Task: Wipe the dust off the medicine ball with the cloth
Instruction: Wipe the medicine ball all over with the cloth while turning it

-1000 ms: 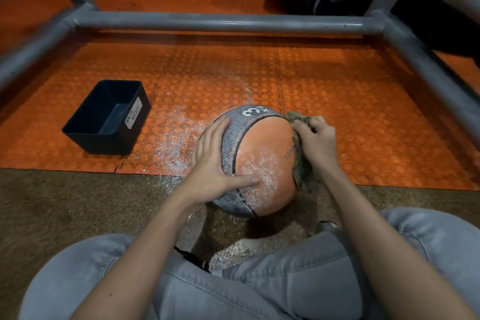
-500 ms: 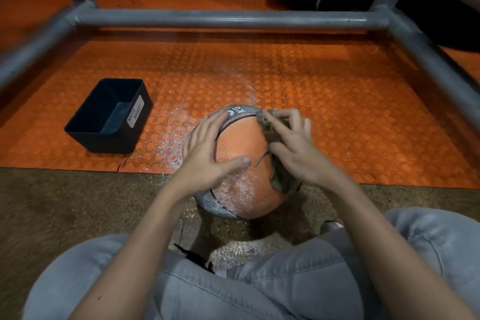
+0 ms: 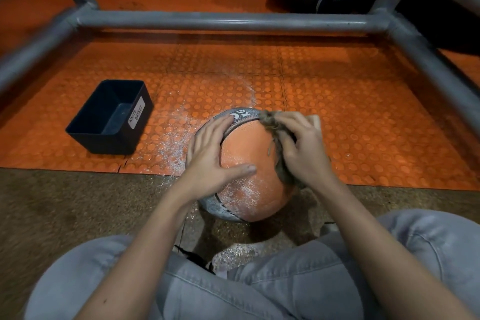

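Orange studded mat (image 3: pixel 337 112), near edge: medicine ball (image 3: pixel 249 153). Left hand (image 3: pixel 210 161) flat, steadying. Right hand (image 3: pixel 304 153) clutches cloth (image 3: pixel 275 138) upper right; dust (image 3: pixel 242 189) apparently lies nearward-left of it.

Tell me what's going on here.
A person sits on the floor with an orange and grey medicine ball in front of their knees. The left hand rests spread on the ball's left side, steadying it. The right hand holds a crumpled cloth against its upper right. White dust shows on the ball's near face, so the wiping is not finished. A dark bin stands to the left on the orange mat.
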Motion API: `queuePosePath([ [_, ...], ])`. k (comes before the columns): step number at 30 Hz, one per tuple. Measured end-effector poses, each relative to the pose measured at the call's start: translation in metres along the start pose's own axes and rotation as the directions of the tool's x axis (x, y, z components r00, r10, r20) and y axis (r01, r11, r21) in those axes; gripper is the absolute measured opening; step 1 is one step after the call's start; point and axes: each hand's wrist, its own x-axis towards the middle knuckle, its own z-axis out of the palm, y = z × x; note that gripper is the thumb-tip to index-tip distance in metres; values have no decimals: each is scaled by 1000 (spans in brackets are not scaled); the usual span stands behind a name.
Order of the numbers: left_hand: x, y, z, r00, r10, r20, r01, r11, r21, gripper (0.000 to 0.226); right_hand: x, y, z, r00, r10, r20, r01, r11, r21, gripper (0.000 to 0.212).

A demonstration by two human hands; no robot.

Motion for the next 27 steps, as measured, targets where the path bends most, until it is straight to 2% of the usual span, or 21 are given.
queuePosePath([
  [3, -3, 1, 0, 1000, 6, -17, -6, 1000, -17, 103, -10, -34, 10, 966, -240, 91, 243, 970, -23, 30],
  [4, -4, 1, 0, 1000, 9, -14, -9, 1000, -28, 101, -13, -40, 12, 952, -283, 120, 290, 956, -42, 31],
  [6, -4, 2, 0, 1000, 17, -1, -17, 999, -40, 98, -11, -39, 9, 949, -284, 136, 293, 955, -51, 29],
  [8, -2, 2, 1, 999, 33, 4, -33, 999, -16, 101, -4, -26, 4, 975, -203, 89, 208, 977, -49, 30],
  [10, 0, 5, 3, 999, 35, 21, -35, 999, 14, 103, 4, -3, -2, 999, -31, 28, 33, 998, -61, 31],
  [12, 1, 7, 5, 998, 42, 36, -43, 999, 25, 103, 9, 19, -7, 989, 146, 2, -146, 988, -52, 30],
  [14, -1, 8, 7, 998, 55, 36, -56, 998, 31, 105, 8, 25, -10, 979, 205, -7, -205, 977, -51, 31],
  [15, -2, 7, 7, 998, 56, 29, -57, 998, 33, 105, 7, 19, -10, 984, 180, -13, -180, 981, -66, 31],
  [17, -3, 6, 7, 999, 46, 5, -46, 999, 29, 105, 4, -6, -5, 999, 33, -1, -33, 996, -82, 33],
  [19, -5, 5, 6, 1000, 25, -2, -25, 1000, 5, 105, -3, -36, 2, 983, -158, 93, 166, 983, -77, 32],
  [21, -6, 4, 5, 1000, 13, 3, -13, 1000, -25, 103, -8, -44, 4, 954, -245, 172, 260, 963, -67, 31],
  [23, -6, 4, 3, 1000, 27, 11, -27, 999, -20, 101, 0, -28, -1, 971, -181, 156, 195, 978, -78, 31],
  [25, -5, 3, 3, 999, 31, 30, -30, 1000, -7, 101, 8, 0, -8, 994, -13, 105, 26, 992, -125, 30],
  [27, -3, 4, 5, 999, 36, 30, -36, 999, 1, 103, 12, 20, -13, 982, 173, 73, -161, 977, -141, 28],
])
